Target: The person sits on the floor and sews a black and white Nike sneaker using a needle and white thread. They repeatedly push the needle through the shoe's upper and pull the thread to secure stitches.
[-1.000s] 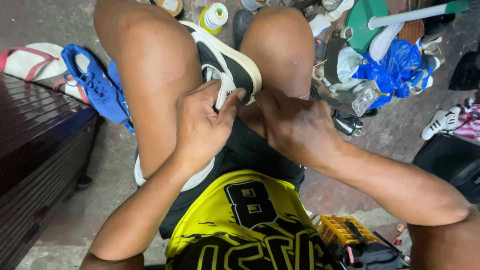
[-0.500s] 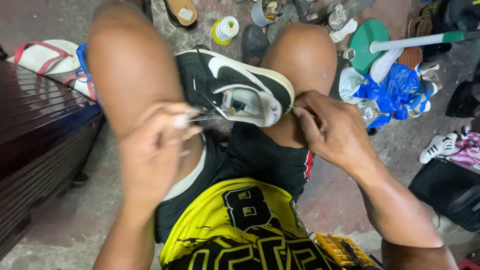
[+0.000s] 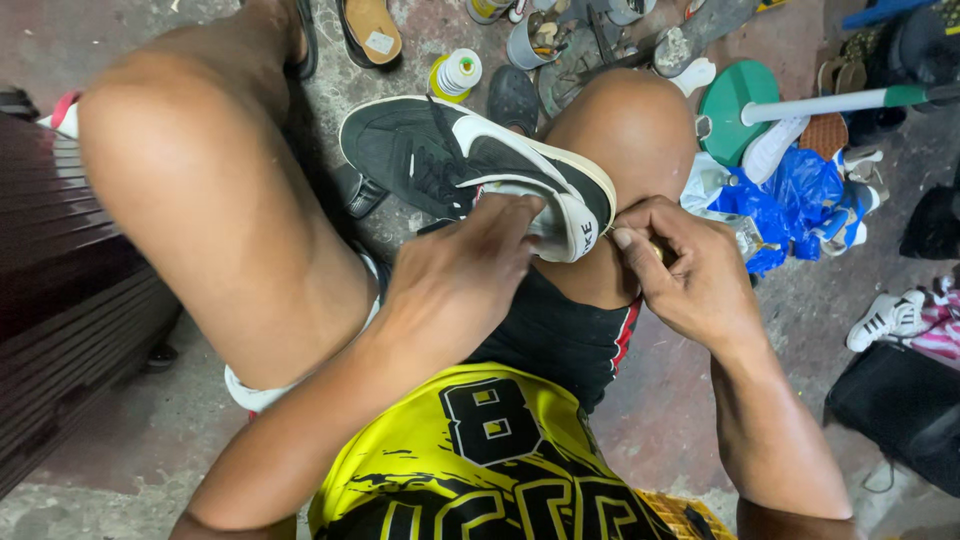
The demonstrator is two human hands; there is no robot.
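A black sneaker [image 3: 440, 150] with a white stripe and white sole lies sideways between my bare knees, its heel toward my right knee. My left hand [image 3: 460, 275] rests on the shoe's opening near the heel, fingers curled onto the white collar. My right hand [image 3: 690, 270] sits just right of the heel against my right knee, fingers pinched together on something small that I cannot make out.
On the concrete floor beyond the knees lie a small glue bottle [image 3: 455, 72], a sandal [image 3: 370, 28], tins and tools [image 3: 545, 40], a green disc with a pole [image 3: 740, 110], blue plastic bags [image 3: 800, 200] and a white sneaker [image 3: 885, 318]. A dark wooden bench [image 3: 60, 300] stands at left.
My left hand has dropped from a raised pull back onto the shoe's heel opening. The right hand has come in against the heel. The view has tilted a little toward the floor.
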